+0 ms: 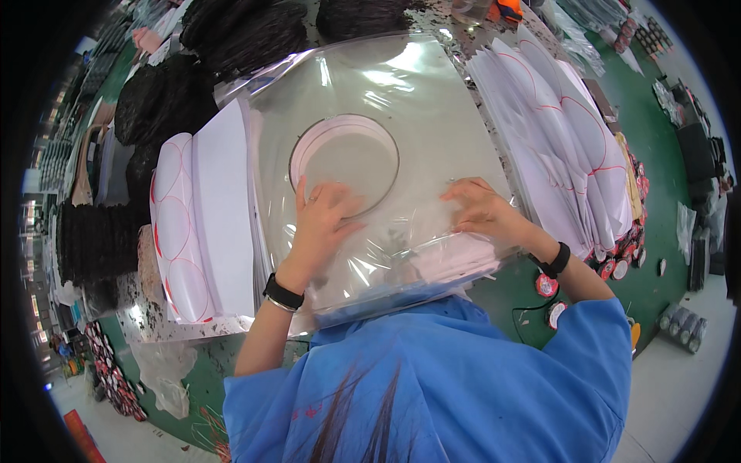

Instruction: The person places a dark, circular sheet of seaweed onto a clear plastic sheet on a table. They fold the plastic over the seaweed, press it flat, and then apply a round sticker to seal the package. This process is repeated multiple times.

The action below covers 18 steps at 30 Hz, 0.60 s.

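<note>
A stack of clear plastic sheets (pixel 428 116) lies before me, with a ring-shaped piece (pixel 305 140) with a thin dark rim on or beneath the top sheet; which of these I cannot tell. My left hand (pixel 330 214), slightly blurred, is over the lower left of the ring with its fingers spread. Nothing shows in its grasp. To the right, my right hand (pixel 483 208) has bent fingers at the sheets' right part; whether it pinches a sheet edge is unclear. Pinkish paper (pixel 457 254) shows through the plastic near my body.
White sheets with red circle outlines flank the plastic, a curled stack (pixel 184 231) at left and a fanned stack (pixel 556 139) at right. Dark fibrous bundles (pixel 168 98) lie at left and at the far side. A clear container (pixel 470 10) stands at the far edge.
</note>
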Each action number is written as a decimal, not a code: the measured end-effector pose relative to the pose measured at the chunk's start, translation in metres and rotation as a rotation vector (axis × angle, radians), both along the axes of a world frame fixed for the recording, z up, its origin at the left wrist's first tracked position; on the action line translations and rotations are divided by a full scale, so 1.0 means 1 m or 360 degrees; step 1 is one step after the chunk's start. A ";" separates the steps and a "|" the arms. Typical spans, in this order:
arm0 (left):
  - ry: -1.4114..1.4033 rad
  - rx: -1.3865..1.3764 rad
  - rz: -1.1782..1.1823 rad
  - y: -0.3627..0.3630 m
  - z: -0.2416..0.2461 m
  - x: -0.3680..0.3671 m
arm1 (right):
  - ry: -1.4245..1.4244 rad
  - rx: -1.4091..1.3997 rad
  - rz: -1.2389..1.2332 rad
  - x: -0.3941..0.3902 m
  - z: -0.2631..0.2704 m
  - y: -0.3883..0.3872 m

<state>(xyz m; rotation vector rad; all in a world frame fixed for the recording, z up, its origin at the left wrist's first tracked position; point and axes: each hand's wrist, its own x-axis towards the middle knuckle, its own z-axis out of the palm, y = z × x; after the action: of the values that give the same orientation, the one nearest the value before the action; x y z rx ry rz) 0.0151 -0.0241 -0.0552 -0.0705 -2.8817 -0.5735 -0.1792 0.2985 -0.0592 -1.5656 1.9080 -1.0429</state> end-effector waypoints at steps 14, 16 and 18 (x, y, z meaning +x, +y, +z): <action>0.0049 0.1114 -0.0239 0.042 0.148 0.013 | 0.0311 0.0182 0.0237 -0.067 -0.010 -0.084; -0.0079 0.1308 -0.0373 0.061 0.164 0.033 | 0.0052 -0.0193 0.0148 -0.065 0.024 -0.132; -0.0266 0.1318 -0.0447 0.066 0.167 0.036 | 0.0185 0.0145 -0.0111 -0.067 0.096 -0.183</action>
<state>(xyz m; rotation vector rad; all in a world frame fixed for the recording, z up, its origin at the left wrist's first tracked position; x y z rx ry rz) 0.0513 0.0418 0.1121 -0.3085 -2.5441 -1.8318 -0.2459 0.1160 0.0366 -1.5489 2.0711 -0.8972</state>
